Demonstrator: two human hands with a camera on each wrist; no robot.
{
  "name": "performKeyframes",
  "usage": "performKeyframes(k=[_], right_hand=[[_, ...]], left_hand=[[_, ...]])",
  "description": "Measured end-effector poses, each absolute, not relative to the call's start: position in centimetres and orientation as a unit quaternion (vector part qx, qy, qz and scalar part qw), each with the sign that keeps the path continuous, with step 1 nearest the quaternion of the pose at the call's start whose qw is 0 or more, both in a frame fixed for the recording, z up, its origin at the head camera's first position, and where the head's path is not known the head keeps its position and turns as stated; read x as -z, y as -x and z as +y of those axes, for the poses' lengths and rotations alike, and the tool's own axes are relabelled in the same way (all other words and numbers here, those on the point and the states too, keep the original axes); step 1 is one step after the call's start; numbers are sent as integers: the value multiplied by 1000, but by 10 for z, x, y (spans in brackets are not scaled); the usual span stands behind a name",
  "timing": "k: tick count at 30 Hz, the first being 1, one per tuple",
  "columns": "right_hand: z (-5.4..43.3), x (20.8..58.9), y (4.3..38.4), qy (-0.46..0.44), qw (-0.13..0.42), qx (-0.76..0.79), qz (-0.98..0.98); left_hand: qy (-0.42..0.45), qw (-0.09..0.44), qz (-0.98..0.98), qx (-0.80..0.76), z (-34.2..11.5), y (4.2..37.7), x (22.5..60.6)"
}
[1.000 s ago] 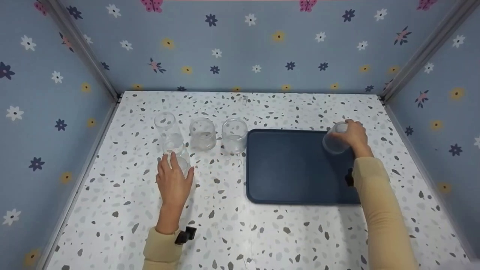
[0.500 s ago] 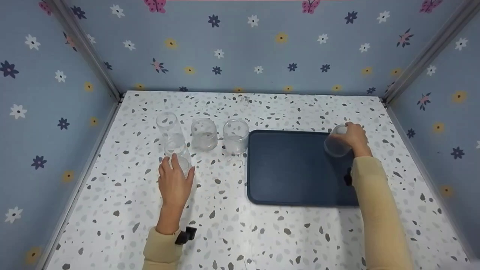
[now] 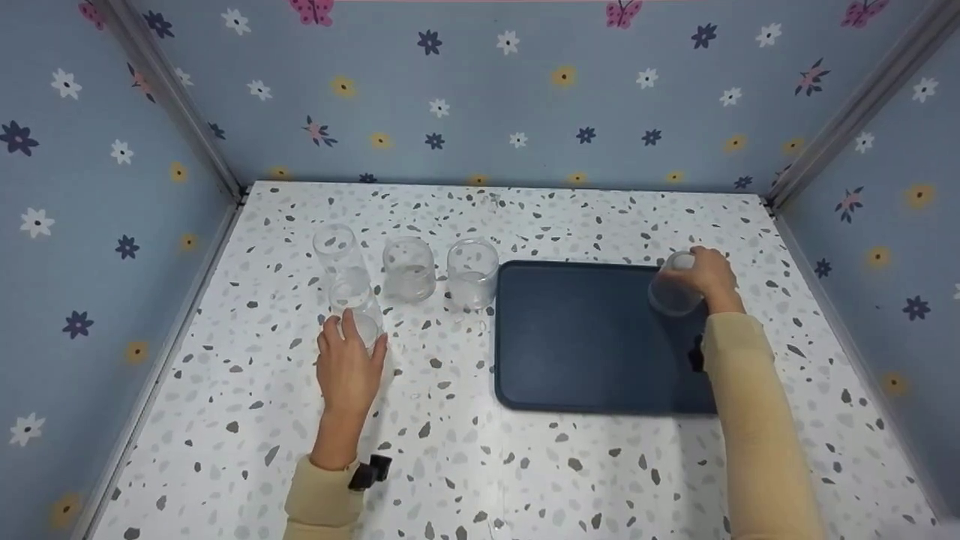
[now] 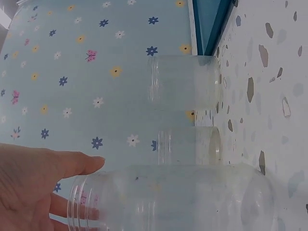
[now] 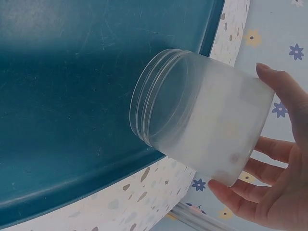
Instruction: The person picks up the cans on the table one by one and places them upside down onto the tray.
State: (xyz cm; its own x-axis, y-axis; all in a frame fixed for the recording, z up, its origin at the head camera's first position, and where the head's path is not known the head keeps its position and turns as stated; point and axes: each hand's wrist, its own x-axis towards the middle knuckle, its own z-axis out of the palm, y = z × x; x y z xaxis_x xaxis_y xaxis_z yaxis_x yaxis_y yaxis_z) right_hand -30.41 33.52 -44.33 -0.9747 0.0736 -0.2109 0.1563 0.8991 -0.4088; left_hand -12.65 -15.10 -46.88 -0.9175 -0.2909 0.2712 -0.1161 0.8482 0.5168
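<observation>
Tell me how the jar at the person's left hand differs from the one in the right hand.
The left jar stands upright, mouth up; the right jar is tilted, mouth down. The left jar is on the speckled table; the right jar is held at the blue tray's corner. Both are see-through and lidless, with threaded necks.

A clear, straight-sided plastic inverted jar (image 5: 211, 115), threaded at the mouth, tilts mouth downward at the far right part of the dark blue tray (image 3: 592, 337), its base gripped by the right hand (image 3: 709, 274). A similar clear upright jar (image 4: 192, 202) sits toward the left, threaded rim up, between the left hand's (image 3: 346, 367) thumb and fingers.
</observation>
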Motion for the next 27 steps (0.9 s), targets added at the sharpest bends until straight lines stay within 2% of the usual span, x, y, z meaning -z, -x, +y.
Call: performKeyframes(k=[27], right_hand=[[336,450,304,-66,70,169,981]], left_hand=[[-73,236,-935,255,-145,116,467]])
